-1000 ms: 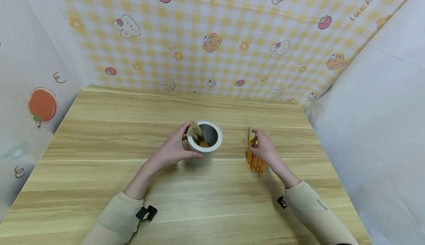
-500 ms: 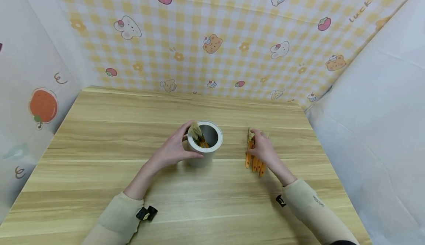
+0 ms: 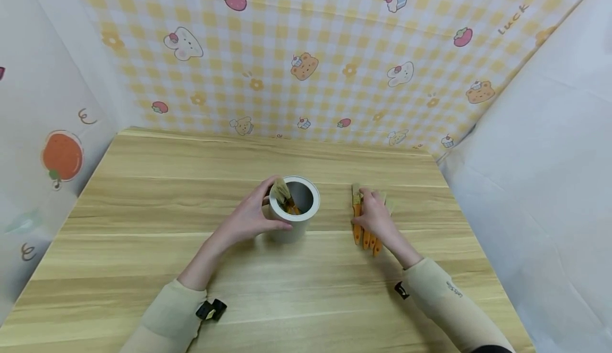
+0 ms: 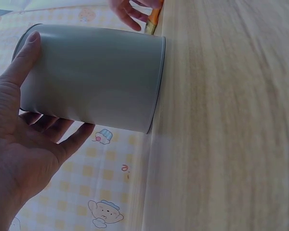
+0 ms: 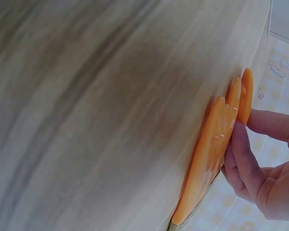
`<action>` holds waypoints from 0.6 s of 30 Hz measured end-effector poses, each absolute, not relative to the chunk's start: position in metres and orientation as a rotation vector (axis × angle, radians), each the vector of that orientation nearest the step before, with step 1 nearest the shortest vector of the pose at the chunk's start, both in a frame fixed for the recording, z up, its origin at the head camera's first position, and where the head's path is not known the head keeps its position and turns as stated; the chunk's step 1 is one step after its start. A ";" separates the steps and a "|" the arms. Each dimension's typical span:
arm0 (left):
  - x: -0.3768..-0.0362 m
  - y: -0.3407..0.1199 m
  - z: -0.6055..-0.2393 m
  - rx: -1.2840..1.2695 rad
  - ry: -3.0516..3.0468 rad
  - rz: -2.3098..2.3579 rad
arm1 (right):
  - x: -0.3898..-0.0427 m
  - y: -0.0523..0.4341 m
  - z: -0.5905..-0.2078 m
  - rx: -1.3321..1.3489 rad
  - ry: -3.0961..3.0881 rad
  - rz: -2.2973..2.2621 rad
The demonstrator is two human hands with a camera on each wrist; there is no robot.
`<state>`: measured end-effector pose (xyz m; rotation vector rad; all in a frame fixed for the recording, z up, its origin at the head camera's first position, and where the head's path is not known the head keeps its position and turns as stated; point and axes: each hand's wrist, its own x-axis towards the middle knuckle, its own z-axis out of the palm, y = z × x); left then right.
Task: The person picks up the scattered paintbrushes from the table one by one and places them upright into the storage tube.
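The left hand (image 3: 248, 216) wraps round the grey cup (image 3: 292, 210) from its 9 o'clock side — thumb on one wall, fingers curled on the other. The cup stands upright in the middle of the wooden table (image 3: 143, 193), with one brush (image 3: 283, 192) leaning inside it. At the cup's 3 o'clock lie the orange-handled brushes (image 3: 365, 226) — flat, side by side. The right hand (image 3: 375, 216) rests on them, fingertips bent onto the handles.
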<state>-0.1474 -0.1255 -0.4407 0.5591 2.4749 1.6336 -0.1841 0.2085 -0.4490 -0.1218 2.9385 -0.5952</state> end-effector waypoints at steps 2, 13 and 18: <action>-0.148 -0.125 -0.441 0.559 2.477 1.630 | -0.184 0.208 -0.448 -0.127 2.931 -0.588; -0.148 -0.125 -0.441 0.550 2.477 1.628 | -0.186 0.210 -0.441 -0.119 2.894 -0.647; -0.148 -0.125 -0.441 0.550 2.479 1.628 | -0.186 0.206 -0.431 -0.159 2.924 -0.793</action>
